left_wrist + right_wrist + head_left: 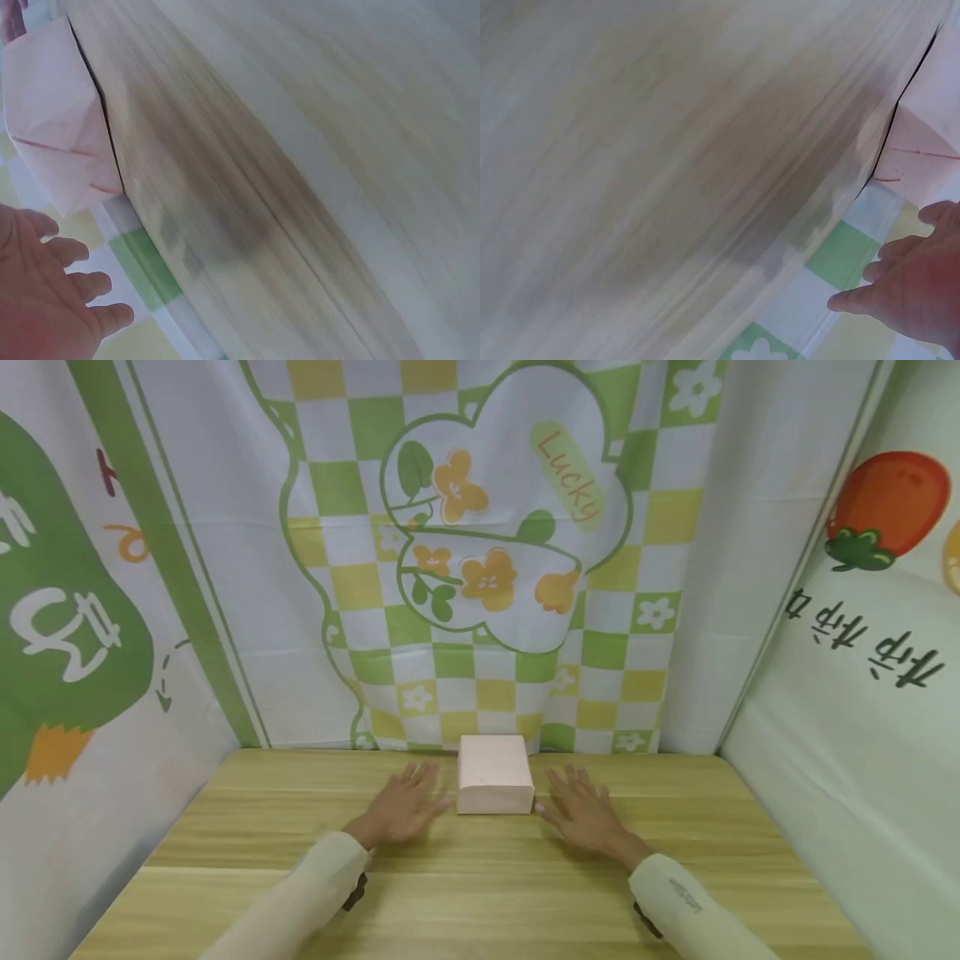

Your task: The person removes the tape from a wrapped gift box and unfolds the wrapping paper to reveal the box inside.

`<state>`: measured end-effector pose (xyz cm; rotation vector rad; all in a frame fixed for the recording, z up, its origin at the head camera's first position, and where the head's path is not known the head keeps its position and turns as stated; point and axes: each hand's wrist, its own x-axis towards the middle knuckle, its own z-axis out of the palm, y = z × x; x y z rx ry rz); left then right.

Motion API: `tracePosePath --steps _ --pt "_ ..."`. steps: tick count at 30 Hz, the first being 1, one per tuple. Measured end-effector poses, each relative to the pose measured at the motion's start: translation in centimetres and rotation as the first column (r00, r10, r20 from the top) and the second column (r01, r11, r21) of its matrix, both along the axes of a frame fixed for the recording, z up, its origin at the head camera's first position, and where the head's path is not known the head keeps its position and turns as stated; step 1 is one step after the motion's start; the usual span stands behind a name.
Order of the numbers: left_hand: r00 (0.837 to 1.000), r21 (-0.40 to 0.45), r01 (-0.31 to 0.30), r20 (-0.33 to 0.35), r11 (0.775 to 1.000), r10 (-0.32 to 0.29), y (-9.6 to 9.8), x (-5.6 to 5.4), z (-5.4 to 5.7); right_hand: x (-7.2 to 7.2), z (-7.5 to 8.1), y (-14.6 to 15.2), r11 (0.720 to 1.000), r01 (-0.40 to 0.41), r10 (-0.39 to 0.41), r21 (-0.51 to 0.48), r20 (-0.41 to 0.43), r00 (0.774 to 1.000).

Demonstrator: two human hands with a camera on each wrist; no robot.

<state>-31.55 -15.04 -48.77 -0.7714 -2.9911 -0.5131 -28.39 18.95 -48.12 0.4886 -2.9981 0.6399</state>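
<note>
A pink box (495, 767) is being borne by the table (487, 893); it is standing flat at the far edge, near the middle of that edge, with the checked cloth (480, 693) hanging just behind. As far as can be judged, its weight is being taken wholly by the tabletop, so no steadying is being asked of either hand. It is being flanked almost evenly, one hand to each side, an arrangement by which both side faces are presumably being put within equal reach.

The left hand (405, 806) is being held open, its fingers spread and pointing mostly toward the cloth, its thumb angled toward the box; a narrow gap is being left there, and nothing is being gripped. The right hand (585, 814) is being held open in much the same way, mirrored, with the fingers parted and nothing being grasped. Its thumb is lying just beside the box, though whether contact is being made cannot be told, the hand being blurred in the head view and cut by the frame in its wrist view.
</note>
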Motion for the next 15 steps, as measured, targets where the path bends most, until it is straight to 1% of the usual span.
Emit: tracePosePath --steps 4,6,9,12,15 --pt "1.0 0.077 -0.004 -0.011 0.997 0.005 0.8 -0.1 -0.1 -0.3 -0.2 -0.9 0.995 0.001 0.002 -0.096 0.031 1.0" --pt "1.0 0.124 0.009 -0.014 0.992 -0.008 1.2 -0.1 0.0 -0.5 -0.4 -1.3 0.989 -0.003 0.009 -0.147 0.039 0.999" --pt "0.999 0.187 0.033 -0.013 0.982 -0.031 1.8 -0.2 0.0 -0.8 -0.5 -1.8 0.981 0.003 0.006 -0.195 0.044 0.999" --pt "0.999 0.231 0.032 0.015 0.973 -0.036 2.5 -0.4 0.2 -0.9 -0.7 -2.2 0.974 0.012 -0.005 -0.226 0.03 1.0" --pt "0.999 0.231 0.033 0.017 0.972 -0.038 3.1 -0.5 0.4 -1.1 -0.9 -2.6 0.967 0.03 -0.024 -0.252 0.03 0.999"
